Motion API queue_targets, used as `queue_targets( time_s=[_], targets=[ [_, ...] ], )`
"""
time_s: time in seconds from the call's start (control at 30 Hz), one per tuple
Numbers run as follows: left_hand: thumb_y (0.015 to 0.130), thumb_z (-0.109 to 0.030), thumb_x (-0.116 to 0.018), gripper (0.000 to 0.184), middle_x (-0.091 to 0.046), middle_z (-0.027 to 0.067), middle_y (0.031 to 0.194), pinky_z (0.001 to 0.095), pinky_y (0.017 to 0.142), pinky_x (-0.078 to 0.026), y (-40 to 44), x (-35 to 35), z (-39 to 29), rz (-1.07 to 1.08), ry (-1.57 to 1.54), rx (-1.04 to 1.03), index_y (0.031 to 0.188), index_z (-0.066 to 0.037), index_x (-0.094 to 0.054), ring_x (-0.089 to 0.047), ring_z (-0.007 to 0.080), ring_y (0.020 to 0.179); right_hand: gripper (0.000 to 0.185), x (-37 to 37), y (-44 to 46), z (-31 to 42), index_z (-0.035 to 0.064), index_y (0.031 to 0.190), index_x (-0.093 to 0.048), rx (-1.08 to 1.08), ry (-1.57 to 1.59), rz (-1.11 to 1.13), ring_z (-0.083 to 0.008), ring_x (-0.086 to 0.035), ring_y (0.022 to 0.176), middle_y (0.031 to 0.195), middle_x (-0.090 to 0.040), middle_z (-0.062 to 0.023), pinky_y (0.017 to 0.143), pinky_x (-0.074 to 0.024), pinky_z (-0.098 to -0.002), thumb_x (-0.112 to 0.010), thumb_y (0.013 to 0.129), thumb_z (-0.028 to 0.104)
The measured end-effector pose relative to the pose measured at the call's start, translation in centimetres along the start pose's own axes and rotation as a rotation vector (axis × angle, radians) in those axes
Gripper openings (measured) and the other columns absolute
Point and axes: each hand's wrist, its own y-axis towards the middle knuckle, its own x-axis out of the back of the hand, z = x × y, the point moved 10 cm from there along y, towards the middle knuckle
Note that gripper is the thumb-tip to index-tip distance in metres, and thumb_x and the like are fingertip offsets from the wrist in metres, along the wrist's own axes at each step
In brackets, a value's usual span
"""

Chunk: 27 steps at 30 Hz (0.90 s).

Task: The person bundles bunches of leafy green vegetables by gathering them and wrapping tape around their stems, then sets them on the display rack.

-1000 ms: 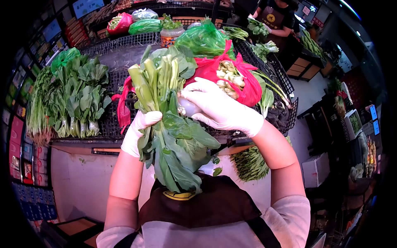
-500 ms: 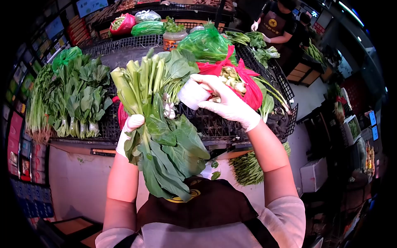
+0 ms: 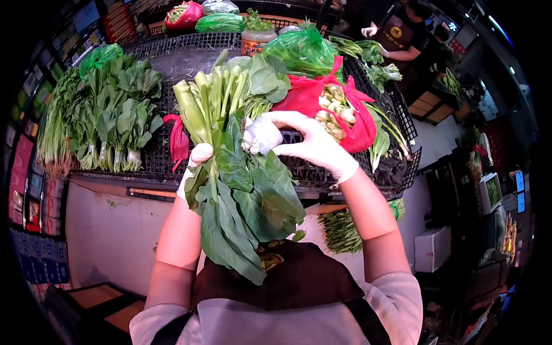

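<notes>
My gloved left hand (image 3: pixel 197 164) is wrapped round a bunch of leafy greens (image 3: pixel 236 190). Thick pale stems point away from me, and the broad dark leaves hang toward my apron. White glove fingertips show on the bunch's right side. Between the thumb and fingers of my gloved right hand (image 3: pixel 322 144) is a roll of whitish tape (image 3: pixel 266 135), close against those fingertips and the stems. Behind the roll lies a red plastic bag (image 3: pixel 359 129) with pale, bulb-like vegetables in it.
Tied bunches of greens (image 3: pixel 118 121) stand at the left of the black crate table (image 3: pixel 195 43). A green bag (image 3: pixel 302 52) and a lidded jar (image 3: pixel 257 41) sit at the back. Below the right edge lies a green bundle (image 3: pixel 345 230). A co-worker (image 3: pixel 402 34) stands far right.
My right hand has brought the tape roll left and slightly down, up to the bunch and my left fingertips. The view has shifted, so the table appears higher and the bunch farther right.
</notes>
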Motion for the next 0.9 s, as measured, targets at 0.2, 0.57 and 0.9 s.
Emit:
queue_targets(
  time_s=[0.2, 0.57, 0.9],
  targets=[
    [0.066, -0.026, -0.076, 0.087, -0.054, 0.0148, 0.123, 0.0385, 0.092, -0.048, -0.9, 2.0, -0.1, -0.143, 0.139, 0.054, 0.137, 0.003, -0.036, -0.057, 0.0254, 0.108, 0.029, 0.5, 2.6, 4.1, 0.0079, 0.1, -0.069, 0.203, -0.5, 0.026, -0.0255, -0.058, 0.092, 0.088, -0.063, -0.0082, 0.081, -0.0469, -0.0334, -0.072, 0.073, 0.018],
    [0.069, -0.033, -0.076, 0.08, -0.058, 0.0141, 0.116, 0.0396, 0.089, -0.049, -1.3, 0.1, -0.5, -0.08, 0.348, 0.117, 0.133, 0.001, -0.041, -0.06, 0.0264, 0.099, 0.013, -2.6, 4.5, 4.6, 0.003, 0.086, -0.061, 0.088, -0.641, 0.313, -0.0269, -0.06, 0.083, 0.085, -0.061, -0.0127, 0.076, -0.0473, -0.0356, -0.06, 0.079, 0.014],
    [0.066, -0.025, -0.074, 0.077, -0.057, 0.0139, 0.102, 0.0378, 0.09, -0.044, 0.3, -0.2, -0.7, -0.057, 0.101, 0.077, 0.13, 0.004, -0.041, -0.056, 0.0274, 0.096, 0.016, 1.1, 2.4, 4.9, 0.0071, 0.093, -0.069, 0.33, -0.441, -0.057, -0.0263, -0.059, 0.085, 0.087, -0.062, -0.0082, 0.079, -0.0472, -0.0347, -0.069, 0.079, 0.014]
  ],
)
